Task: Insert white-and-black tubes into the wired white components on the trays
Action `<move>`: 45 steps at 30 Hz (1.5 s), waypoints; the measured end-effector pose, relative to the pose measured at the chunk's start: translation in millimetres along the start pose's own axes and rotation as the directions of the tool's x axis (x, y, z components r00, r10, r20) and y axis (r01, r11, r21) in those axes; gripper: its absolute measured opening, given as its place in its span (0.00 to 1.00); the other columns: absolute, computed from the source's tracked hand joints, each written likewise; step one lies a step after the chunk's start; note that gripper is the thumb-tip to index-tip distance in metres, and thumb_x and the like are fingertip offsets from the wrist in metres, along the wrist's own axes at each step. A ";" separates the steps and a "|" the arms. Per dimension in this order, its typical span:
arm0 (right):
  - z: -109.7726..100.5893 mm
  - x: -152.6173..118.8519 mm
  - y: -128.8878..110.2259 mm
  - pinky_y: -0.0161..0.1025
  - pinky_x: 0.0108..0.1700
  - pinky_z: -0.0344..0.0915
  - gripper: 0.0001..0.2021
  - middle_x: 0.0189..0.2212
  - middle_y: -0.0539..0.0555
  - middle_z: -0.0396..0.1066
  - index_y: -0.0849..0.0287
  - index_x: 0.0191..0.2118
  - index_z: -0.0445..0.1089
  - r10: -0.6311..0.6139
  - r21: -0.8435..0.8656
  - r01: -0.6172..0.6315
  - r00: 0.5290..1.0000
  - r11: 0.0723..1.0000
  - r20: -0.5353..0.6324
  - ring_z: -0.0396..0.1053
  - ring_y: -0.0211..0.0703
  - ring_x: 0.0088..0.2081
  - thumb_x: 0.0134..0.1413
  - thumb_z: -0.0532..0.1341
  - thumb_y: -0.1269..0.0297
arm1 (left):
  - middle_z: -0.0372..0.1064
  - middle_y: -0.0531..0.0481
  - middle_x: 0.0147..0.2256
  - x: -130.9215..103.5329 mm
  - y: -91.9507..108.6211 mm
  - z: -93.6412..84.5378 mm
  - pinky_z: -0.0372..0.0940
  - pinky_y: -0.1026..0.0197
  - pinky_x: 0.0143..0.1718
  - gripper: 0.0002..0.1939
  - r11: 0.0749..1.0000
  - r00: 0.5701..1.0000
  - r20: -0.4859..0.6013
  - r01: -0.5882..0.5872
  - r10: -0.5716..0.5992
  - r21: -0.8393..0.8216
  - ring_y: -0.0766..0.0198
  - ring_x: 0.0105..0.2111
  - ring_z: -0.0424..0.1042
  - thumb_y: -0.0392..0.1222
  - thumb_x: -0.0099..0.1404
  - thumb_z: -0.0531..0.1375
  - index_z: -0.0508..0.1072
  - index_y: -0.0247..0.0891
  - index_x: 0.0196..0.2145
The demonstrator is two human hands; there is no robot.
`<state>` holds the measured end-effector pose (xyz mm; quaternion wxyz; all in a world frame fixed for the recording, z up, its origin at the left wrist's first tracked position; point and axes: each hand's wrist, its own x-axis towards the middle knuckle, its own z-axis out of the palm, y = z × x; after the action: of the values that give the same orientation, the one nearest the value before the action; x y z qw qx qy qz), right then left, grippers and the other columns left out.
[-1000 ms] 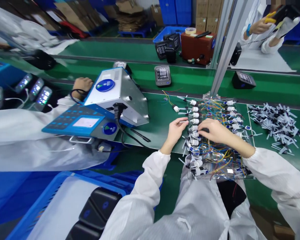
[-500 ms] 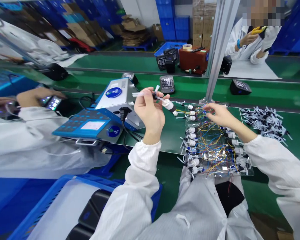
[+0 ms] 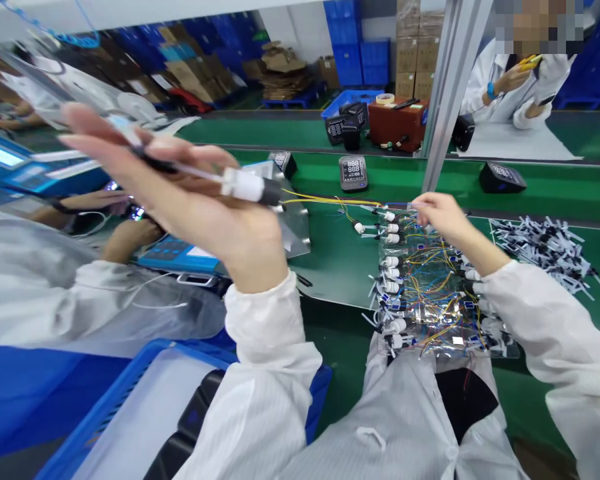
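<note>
My left hand [image 3: 195, 200], raised and slightly blurred, holds a small white motor pump [image 3: 245, 185] with a black end. Its clear tube and black connector lie between the fingers. Yellow wires [image 3: 330, 199] stretch from the pump across to my right hand [image 3: 440, 217], whose fingertips pinch the wires' far end. Below the right hand lies a clear plastic tray [image 3: 430, 313] with several similar pumps along its sides and coloured wires across its middle. One white connector [image 3: 359, 227] hangs out past the tray's left edge.
A pile of tubes with black connectors [image 3: 545, 250] lies to the right. Monitor units [image 3: 353, 175] stand on the green bench behind. A metal post [image 3: 455, 87] rises beyond the tray. A co-worker's arms [image 3: 100, 260] are at left; another person [image 3: 520, 87] works opposite. A blue crate [image 3: 115, 400] sits lower left.
My left hand has moved up and left with the pump, drawing its wires out straight. The right hand's fingers have closed together near the tray's top edge.
</note>
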<state>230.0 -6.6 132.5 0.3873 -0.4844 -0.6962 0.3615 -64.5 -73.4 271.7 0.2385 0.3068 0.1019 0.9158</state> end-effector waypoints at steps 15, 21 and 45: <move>-169.1 -74.8 19.0 0.46 0.28 0.59 0.13 0.26 0.53 0.68 0.48 0.37 0.81 0.152 0.345 -0.004 0.903 0.939 -0.401 0.65 0.40 0.26 0.42 0.79 0.60 | 0.80 0.43 0.35 -146.2 -119.6 -159.5 0.79 0.53 0.41 0.17 0.571 0.674 0.073 0.559 -0.735 0.601 0.54 0.40 0.81 0.51 0.57 0.73 0.77 0.34 0.29; -132.2 -65.4 -4.9 0.48 0.38 0.69 0.05 0.35 0.53 0.73 0.45 0.39 0.80 0.041 0.342 0.123 0.899 0.932 -0.435 0.69 0.41 0.30 0.55 0.73 0.59 | 0.81 0.39 0.43 -154.4 -125.2 -176.3 0.75 0.51 0.48 0.12 0.533 0.606 0.257 0.331 -0.753 0.779 0.53 0.45 0.80 0.48 0.65 0.68 0.85 0.36 0.37; 68.7 -46.6 25.2 0.47 0.45 0.77 0.13 0.32 0.52 0.78 0.55 0.37 0.78 0.144 0.517 -0.160 0.987 0.841 0.072 0.78 0.44 0.34 0.50 0.74 0.54 | 0.78 0.47 0.32 -170.1 -139.4 -164.1 0.69 0.60 0.38 0.12 0.585 0.599 0.290 0.381 -0.746 0.716 0.61 0.33 0.75 0.49 0.64 0.69 0.82 0.37 0.33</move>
<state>189.6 -53.0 71.4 0.4635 -0.4095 -0.5373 0.5735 6.2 -44.3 8.1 0.4431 0.5680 0.4002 0.5665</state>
